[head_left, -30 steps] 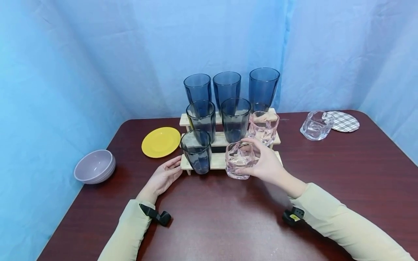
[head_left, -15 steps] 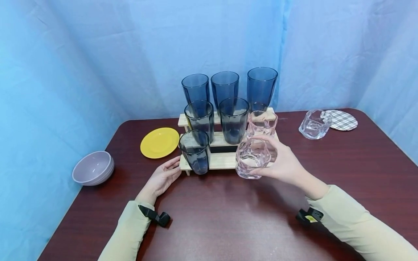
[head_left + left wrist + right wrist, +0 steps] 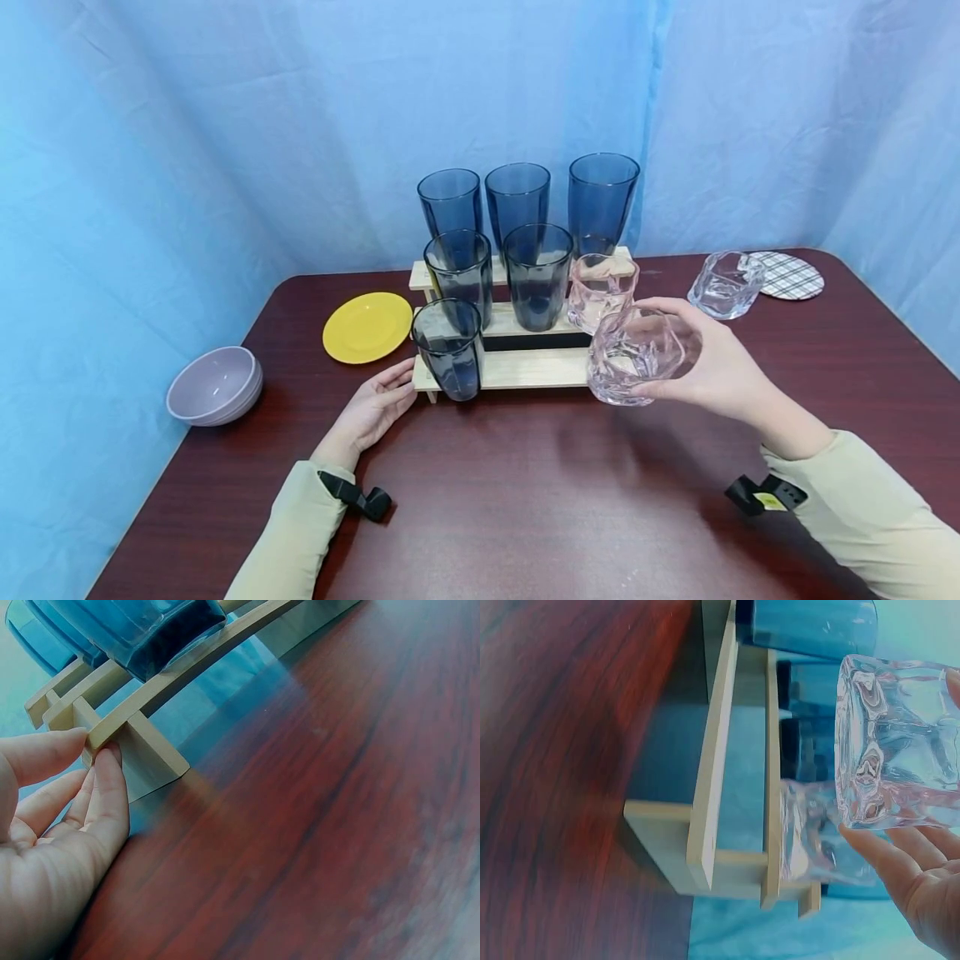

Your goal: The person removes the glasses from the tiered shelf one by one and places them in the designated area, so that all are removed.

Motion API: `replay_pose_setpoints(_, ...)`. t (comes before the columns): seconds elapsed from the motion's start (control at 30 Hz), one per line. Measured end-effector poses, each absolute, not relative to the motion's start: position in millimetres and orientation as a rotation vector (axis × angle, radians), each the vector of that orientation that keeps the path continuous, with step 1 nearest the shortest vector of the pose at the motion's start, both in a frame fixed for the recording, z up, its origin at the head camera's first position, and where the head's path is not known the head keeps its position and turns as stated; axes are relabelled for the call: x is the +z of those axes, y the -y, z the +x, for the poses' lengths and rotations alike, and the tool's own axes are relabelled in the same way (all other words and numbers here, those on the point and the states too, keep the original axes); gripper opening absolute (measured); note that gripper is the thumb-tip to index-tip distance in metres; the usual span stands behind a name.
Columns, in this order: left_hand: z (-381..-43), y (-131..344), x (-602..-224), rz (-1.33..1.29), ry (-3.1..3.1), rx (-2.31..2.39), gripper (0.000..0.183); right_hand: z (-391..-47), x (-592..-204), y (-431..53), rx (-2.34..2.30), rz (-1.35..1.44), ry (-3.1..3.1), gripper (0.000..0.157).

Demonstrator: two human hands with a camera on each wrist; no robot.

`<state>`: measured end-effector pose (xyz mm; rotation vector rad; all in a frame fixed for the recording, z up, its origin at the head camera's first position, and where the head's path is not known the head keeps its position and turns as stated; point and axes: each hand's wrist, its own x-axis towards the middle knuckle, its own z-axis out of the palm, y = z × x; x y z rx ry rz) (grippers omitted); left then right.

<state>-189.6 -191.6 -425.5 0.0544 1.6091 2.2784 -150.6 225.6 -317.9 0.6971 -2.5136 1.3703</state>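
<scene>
My right hand [image 3: 720, 362] grips a wavy, pink-tinted clear glass [image 3: 628, 358] by its side, in front of the right end of the wooden step rack [image 3: 532, 369]. In the right wrist view that glass [image 3: 900, 742] is off the rack slats, with fingers around it. My left hand [image 3: 377, 410] pinches the left end of the rack's front step; the left wrist view shows thumb and fingertips on the slat's corner [image 3: 112, 724]. One dark blue tumbler [image 3: 453, 350] stands at the left of that step. A similar pink glass [image 3: 602, 292] sits on the middle step's right.
More blue tumblers [image 3: 538, 279] fill the middle and back steps. Left of the rack lie a yellow plate [image 3: 367, 327] and a lilac bowl [image 3: 215, 386]. At the far right, a clear glass [image 3: 725, 286] sits beside a checked round coaster [image 3: 789, 276].
My right hand has carried the pink-tinted glass rightward along the front step, from near its middle to its right end. The left hand stays at the rack's left end.
</scene>
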Motion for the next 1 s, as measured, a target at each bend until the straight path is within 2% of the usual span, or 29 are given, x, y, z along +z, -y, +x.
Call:
replay_pose_setpoints(0.4,-192,192,-424,0.070,-1.587,2.280,0.058,-153,-316,-257,1.384,0.589,2.506,0.088)
replay_pose_setpoints(0.6,-192,192,-423,0.069,-1.581,2.285,0.057,-161,-318,-269,1.676,0.512,2.337,0.083)
replay_pose_setpoints(0.77,-192,192,-424,0.063,-1.573,2.284,0.058,-169,-321,-277,1.980,0.313,2.152,0.072)
replay_pose_setpoints(0.87,-192,193,-425,0.055,-1.569,2.283,0.058,-175,-325,-282,1.906,0.141,2.222,0.069)
replay_pose_setpoints(1.0,-191,193,-426,0.056,-1.567,2.285,0.057,-185,-334,-290,1.700,-0.014,2.399,0.075)
